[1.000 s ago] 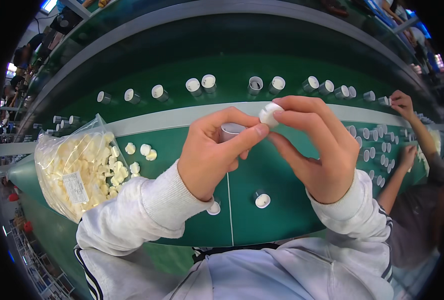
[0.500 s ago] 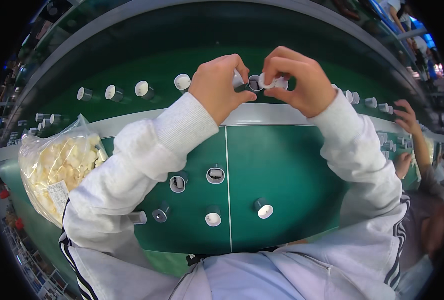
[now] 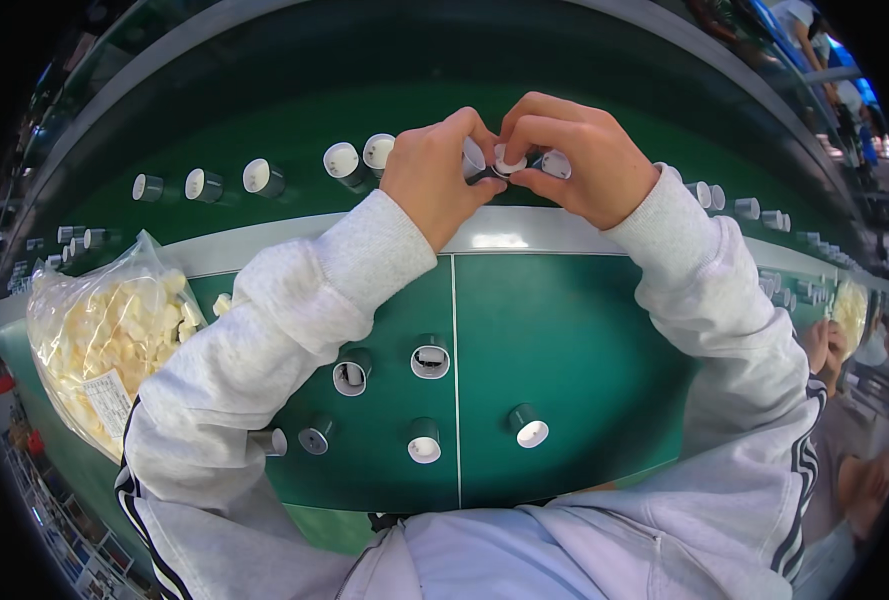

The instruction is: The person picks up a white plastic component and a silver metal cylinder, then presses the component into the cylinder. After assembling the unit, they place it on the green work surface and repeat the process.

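Capping on the belt, one piece in hand.
Near: four capped tubes (image 3: 424, 441) and open ones wait on green table (image 3: 584, 330); far: left hand (image 3: 429, 175) and right hand (image 3: 579, 160) pinch white cap (image 3: 509, 160) onto tube at the belt; bag of caps (image 3: 104, 340) mostly full.

- We see small caps (image 3: 509, 160): smooth white plastic, slight sheen.
- Dark tubes (image 3: 424, 438): glossy plastic, white ends.
- Belt (image 3: 564, 330): green, smooth, semi-gloss.
- Bag (image 3: 104, 340): clear crinkly film, cream matt pieces inside.
- Sleeves (image 3: 294, 300): grey matt knit cloth.
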### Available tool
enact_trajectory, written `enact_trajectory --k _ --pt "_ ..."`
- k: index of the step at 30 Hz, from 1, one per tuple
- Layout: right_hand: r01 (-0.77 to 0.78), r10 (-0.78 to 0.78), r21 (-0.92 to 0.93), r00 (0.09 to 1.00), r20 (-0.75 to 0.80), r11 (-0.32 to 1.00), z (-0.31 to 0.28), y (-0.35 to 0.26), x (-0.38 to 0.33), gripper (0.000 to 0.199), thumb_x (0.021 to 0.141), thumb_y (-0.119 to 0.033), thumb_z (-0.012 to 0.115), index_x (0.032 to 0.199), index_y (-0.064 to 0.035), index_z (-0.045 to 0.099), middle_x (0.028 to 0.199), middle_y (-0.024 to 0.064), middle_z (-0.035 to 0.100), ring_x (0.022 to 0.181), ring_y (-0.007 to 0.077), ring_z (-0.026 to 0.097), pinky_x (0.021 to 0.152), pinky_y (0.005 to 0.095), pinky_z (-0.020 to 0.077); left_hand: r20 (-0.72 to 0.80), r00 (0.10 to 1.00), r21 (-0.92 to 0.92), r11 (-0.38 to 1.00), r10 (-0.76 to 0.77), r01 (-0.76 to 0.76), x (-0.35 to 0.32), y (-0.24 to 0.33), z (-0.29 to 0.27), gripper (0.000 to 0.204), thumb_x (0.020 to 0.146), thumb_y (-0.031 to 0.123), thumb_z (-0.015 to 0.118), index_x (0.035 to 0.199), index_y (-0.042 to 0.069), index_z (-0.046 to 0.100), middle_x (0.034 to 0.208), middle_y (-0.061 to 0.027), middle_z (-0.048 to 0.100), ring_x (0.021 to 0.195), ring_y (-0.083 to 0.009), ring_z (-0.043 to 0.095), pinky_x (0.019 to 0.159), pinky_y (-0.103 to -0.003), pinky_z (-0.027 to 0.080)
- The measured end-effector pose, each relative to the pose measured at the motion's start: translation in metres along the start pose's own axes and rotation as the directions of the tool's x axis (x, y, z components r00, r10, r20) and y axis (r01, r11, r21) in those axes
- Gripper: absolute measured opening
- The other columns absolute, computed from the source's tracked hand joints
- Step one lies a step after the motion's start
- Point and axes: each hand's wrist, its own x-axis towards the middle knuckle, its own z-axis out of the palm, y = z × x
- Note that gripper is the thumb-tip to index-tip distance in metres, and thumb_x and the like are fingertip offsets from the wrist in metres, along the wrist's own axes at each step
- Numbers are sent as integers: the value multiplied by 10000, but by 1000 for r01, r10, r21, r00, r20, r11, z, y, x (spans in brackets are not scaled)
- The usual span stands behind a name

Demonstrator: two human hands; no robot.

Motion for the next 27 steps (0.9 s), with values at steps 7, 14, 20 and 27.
enact_trajectory --k 7,14,20,27 --pt "32 -33 -37 999 -36 999 1 0 -1 205 717 32 807 852 -13 660 964 98 620 847 271 660 753 333 568 10 999 -37 999 -34 35 1 -2 -1 337 711 81 852 918 58 587 873 -149 715 840 -344 704 760 -398 559" --pt "61 -64 -91 998 -25 994 -1 -2 -4 171 733 37 794 854 5 679 940 106 627 826 268 669 743 332 574 -22 1000 -98 995 22 -24 0 -6 2 336 709 72 851 901 61 576 865 -129 710 814 -333 703 749 -392 559" --pt "56 -61 -47 992 -107 997 -16 -15 -7 179 731 72 775 850 8 658 980 116 641 840 269 673 737 321 565 -72 993 -87 991 96 -102 1 10 -8 349 701 70 853 892 56 561 845 -105 688 766 -302 692 701 -367 554" --pt "76 -65 39 966 -249 996 -35 -52 -17 170 736 83 757 846 23 642 975 122 643 832 246 657 728 306 538 -95 993 -148 985 73 -87 -11 58 -39 336 680 47 841 855 60 554 817 -72 675 717 -248 679 609 -309 535"
